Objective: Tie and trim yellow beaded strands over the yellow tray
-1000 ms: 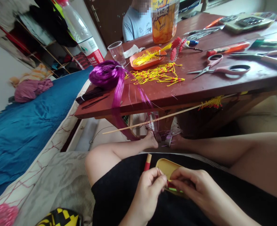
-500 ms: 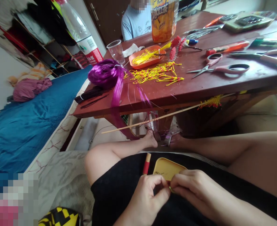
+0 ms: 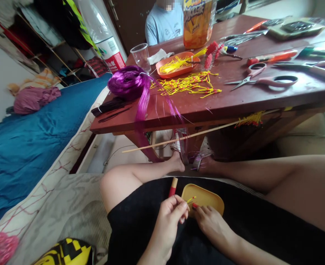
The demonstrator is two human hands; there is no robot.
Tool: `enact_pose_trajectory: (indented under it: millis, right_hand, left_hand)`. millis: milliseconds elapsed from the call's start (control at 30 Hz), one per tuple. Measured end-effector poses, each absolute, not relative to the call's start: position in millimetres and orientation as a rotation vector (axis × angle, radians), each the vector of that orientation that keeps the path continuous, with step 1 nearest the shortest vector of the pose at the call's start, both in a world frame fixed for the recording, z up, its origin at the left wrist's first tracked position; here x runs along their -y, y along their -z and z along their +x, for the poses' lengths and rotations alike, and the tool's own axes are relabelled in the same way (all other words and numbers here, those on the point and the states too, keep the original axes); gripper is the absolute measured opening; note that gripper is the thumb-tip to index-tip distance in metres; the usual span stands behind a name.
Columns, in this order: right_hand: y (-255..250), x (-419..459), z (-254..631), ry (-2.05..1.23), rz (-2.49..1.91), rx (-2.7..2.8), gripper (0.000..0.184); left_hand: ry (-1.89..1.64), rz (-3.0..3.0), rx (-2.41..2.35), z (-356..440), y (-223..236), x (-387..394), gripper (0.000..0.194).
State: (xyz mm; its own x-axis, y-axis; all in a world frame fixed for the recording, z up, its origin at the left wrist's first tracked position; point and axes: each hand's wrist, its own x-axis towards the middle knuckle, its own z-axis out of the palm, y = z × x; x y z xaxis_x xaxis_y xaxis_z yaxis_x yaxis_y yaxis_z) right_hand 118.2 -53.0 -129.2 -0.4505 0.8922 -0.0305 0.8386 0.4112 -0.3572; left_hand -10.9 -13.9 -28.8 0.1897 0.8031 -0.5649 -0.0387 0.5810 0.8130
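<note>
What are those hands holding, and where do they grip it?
The left hand pinches a thin red-and-tan stick near its lower end. The right hand reaches into the yellow tray; its grip is unclear.

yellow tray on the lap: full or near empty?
Near empty. The yellow tray shows mostly bare bottom; only a couple of small yellow and red pieces lie by its near edge, beside the left hand.

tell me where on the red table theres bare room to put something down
Bare wood lies along the red table's near edge, between the yellow strands and the pink scissors, and in front of those scissors. The far right side is crowded with tools; the left corner holds the purple fibre bundle.
</note>
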Motion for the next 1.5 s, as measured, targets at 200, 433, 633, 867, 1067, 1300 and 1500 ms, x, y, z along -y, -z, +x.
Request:
enact_pose_trajectory:
  millis: [200,433,633,867,1067,1300,1500]
  right_hand:
    - [106.4,56.3,147.5,-0.599,-1.607,2.371,0.027]
    - [34.6,47.5,180.3,-1.473,-1.484,1.271,0.021]
    - [18.2,37.4,151.6,-1.538,-1.311,0.908,0.029]
    - [27.7,52.1,144.1,-1.169,-1.311,1.385,0.017]
    - [34.9,56.4,137.7,-1.024,-1.337,1.45,0.018]
    - [28.8,47.9,149.6,-1.123,-1.431,1.424,0.014]
    - [42.7,69.6,150.5,-0.911,-1.495,1.615,0.025]
  left_hand:
    - [-0.785,0.752,-1.268,-16.6,23.4,19.2,0.023]
    - [-0.718,0.892,-1.214,-3.4,12.7,26.0,0.023]
    - [-0.66,0.961,-1.166,-0.2,6.4,27.8,0.024]
    - [-0.601,0.942,-1.209,6.4,5.8,27.1,0.025]
    - [-0.617,0.869,-1.299,10.1,6.9,25.8,0.017]
    - [-0.643,0.845,-1.363,3.9,11.0,28.2,0.01]
    - [-0.737,0.899,-1.382,-1.9,13.4,25.4,0.013]
